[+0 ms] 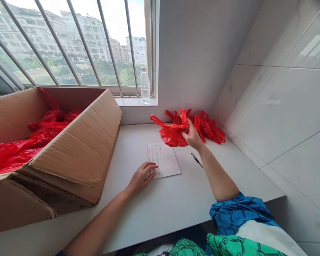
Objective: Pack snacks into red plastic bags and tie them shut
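A red plastic bag point(173, 134) with loop handles hangs in my right hand point(194, 138), whose fingers are closed on its right side. The bag is held above the far edge of a sheet of paper point(166, 161) with columns of small writing. My left hand point(142, 176) lies on the near left corner of that paper, fingers stretched out and holding nothing. More red plastic bags point(213, 128) are bunched behind my right hand against the wall. A black pen point(196, 160) lies on the table to the right of the paper.
To the left stands a large open cardboard box point(69, 149) with red plastic bags point(46, 129) inside. A clear water bottle point(145, 87) is upright on the windowsill point(130, 102). A tiled wall point(290, 117) borders the white table point(160, 206) on the right.
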Action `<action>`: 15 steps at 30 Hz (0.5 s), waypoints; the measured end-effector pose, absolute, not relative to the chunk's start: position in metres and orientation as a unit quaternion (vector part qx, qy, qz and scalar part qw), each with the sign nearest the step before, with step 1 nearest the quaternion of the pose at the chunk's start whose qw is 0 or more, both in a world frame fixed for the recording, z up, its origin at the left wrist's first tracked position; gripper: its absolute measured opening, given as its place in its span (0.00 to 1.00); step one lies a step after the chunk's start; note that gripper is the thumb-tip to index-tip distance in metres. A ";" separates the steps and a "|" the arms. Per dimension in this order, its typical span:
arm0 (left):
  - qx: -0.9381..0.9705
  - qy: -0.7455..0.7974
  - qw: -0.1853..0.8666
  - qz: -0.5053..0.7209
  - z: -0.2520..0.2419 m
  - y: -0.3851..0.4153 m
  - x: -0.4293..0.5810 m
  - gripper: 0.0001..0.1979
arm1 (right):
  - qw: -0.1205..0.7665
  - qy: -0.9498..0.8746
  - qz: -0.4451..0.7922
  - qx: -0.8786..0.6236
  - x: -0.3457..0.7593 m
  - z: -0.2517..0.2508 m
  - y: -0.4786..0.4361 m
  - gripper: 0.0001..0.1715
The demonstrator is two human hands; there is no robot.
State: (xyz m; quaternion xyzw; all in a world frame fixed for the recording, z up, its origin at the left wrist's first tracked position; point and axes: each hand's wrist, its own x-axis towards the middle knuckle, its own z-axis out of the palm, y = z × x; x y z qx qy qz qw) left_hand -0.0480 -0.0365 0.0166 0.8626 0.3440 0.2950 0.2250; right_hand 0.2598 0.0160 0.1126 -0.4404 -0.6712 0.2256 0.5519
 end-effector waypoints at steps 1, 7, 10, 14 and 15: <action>0.844 0.355 0.241 0.321 0.017 -0.037 -0.048 0.13 | 0.530 -0.682 0.259 -0.433 0.256 0.110 0.011 0.42; 0.656 0.488 0.288 0.499 0.016 -0.025 -0.059 0.12 | 0.415 -0.671 0.301 -0.537 0.249 0.061 -0.007 0.43; 0.625 0.511 0.285 0.517 0.018 -0.014 -0.066 0.15 | 0.447 -0.646 0.258 -0.563 0.255 0.053 -0.016 0.31; 0.635 0.512 0.317 0.483 0.038 -0.006 -0.056 0.17 | 0.495 -0.636 0.201 -0.557 0.254 0.061 -0.030 0.16; 0.649 0.508 0.339 0.453 0.046 -0.004 -0.050 0.17 | 0.493 -0.646 0.200 -0.548 0.250 0.063 -0.033 0.18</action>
